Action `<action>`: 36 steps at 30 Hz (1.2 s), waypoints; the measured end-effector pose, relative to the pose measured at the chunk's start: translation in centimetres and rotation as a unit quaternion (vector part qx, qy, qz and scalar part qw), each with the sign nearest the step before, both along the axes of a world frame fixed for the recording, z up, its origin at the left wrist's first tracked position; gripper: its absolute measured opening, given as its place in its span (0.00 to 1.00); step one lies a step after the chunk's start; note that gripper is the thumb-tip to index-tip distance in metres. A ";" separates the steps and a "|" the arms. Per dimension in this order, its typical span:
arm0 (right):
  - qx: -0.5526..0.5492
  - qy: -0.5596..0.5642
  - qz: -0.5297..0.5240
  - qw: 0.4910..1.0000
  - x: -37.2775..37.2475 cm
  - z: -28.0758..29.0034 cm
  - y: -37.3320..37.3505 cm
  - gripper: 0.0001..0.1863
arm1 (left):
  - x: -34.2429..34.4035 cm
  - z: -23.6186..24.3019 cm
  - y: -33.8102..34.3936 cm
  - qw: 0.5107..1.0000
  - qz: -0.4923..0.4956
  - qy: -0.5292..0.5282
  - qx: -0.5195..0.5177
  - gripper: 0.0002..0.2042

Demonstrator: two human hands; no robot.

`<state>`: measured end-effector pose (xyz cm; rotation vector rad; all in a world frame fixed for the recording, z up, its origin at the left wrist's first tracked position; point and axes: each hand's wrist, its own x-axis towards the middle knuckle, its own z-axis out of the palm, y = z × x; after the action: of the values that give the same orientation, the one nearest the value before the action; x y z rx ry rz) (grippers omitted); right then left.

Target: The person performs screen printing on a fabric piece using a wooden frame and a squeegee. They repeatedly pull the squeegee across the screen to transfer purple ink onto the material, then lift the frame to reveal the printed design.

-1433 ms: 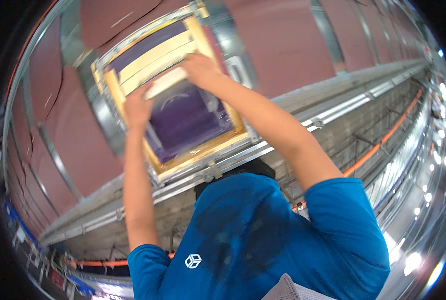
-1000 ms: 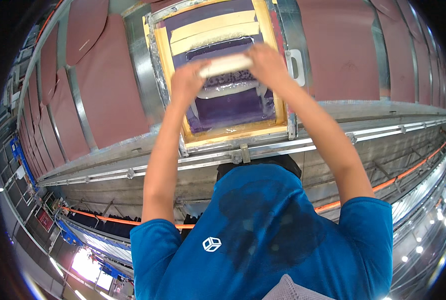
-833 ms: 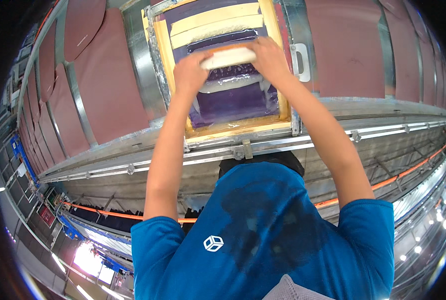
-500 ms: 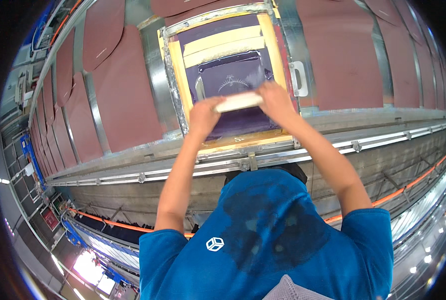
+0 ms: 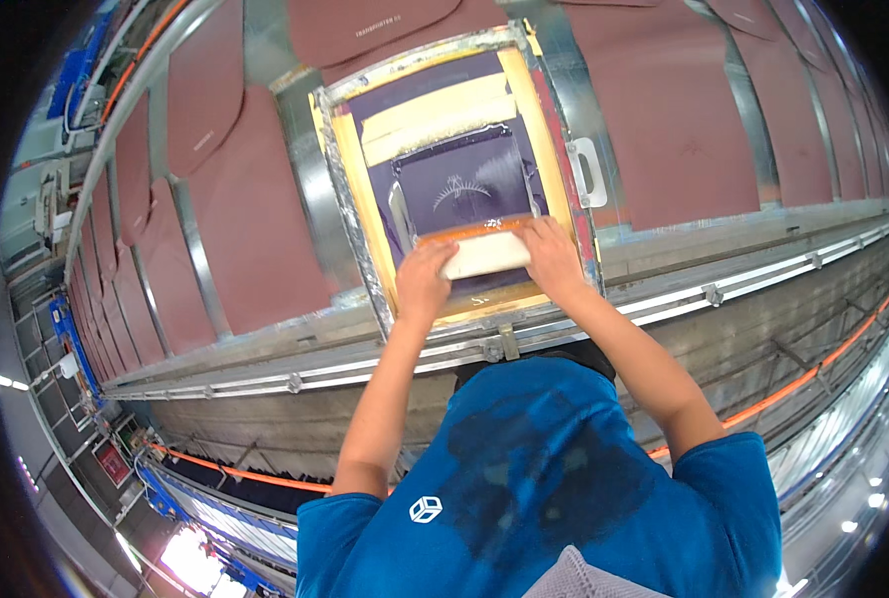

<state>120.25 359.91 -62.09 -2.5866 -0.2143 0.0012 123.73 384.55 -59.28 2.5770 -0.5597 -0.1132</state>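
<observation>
A metal-framed printing screen (image 5: pixel 343 189) with yellow taped borders and dark purple mesh (image 5: pixel 459 184) lies on a long table. Both my hands grip a cream squeegee (image 5: pixel 486 255) with an orange edge, lying across the near part of the mesh. My left hand (image 5: pixel 423 284) holds its left end and my right hand (image 5: pixel 552 255) its right end. A pale printed design shows on the mesh just beyond the squeegee. My blue shirt fills the lower part of the view.
Maroon fabric pieces (image 5: pixel 250 229) lie in rows on the table on both sides of the screen, more at the right (image 5: pixel 684 110). A white handle (image 5: pixel 586 171) sits on the frame's right side. A metal rail (image 5: pixel 684 297) runs along the table's near edge.
My hands have drawn the squeegee from the far part of the screen down toward its near edge. The mesh beyond the squeegee is now uncovered.
</observation>
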 end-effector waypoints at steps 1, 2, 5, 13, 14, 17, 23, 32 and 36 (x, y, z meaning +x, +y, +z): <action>-0.020 0.026 0.008 0.999 -0.6 1.8 0.0 0.22 | -0.6 1.1 0.1 1.000 0.000 0.006 -0.022 0.23; 0.050 0.058 0.002 0.997 -0.8 3.6 -0.7 0.23 | -0.7 2.0 0.2 0.999 -0.011 0.013 -0.037 0.23; 0.293 0.130 -0.092 0.943 1.6 8.9 -4.8 0.42 | 2.3 7.0 -0.5 0.993 -0.023 0.106 -0.036 0.22; 0.182 0.016 -0.337 0.924 4.9 4.3 -9.9 0.13 | 8.9 10.4 -0.3 0.994 0.062 0.084 0.015 0.20; 0.219 0.044 -0.346 0.911 4.5 5.0 -9.2 0.13 | 7.4 10.6 -0.1 0.994 0.064 0.092 -0.001 0.21; 0.256 0.031 -0.356 0.898 3.9 7.6 -10.0 0.12 | 2.3 6.0 -0.2 0.999 -0.016 -0.025 -0.037 0.29; 0.224 -0.028 -0.359 0.906 3.6 5.7 -10.3 0.11 | -11.3 2.6 0.1 0.997 -0.039 -0.060 0.003 0.33; 0.212 -0.007 -0.301 0.930 4.8 3.3 -14.3 0.17 | -14.2 1.5 -5.0 0.993 -0.006 -0.057 0.099 0.27; 0.288 0.027 -0.304 0.908 5.9 1.6 -19.8 0.19 | -10.1 4.1 -13.1 0.979 0.082 0.053 0.181 0.26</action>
<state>126.11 340.09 -60.45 -1.9563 0.5434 -0.1876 113.65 371.50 -55.14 2.9354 -0.3057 -0.3219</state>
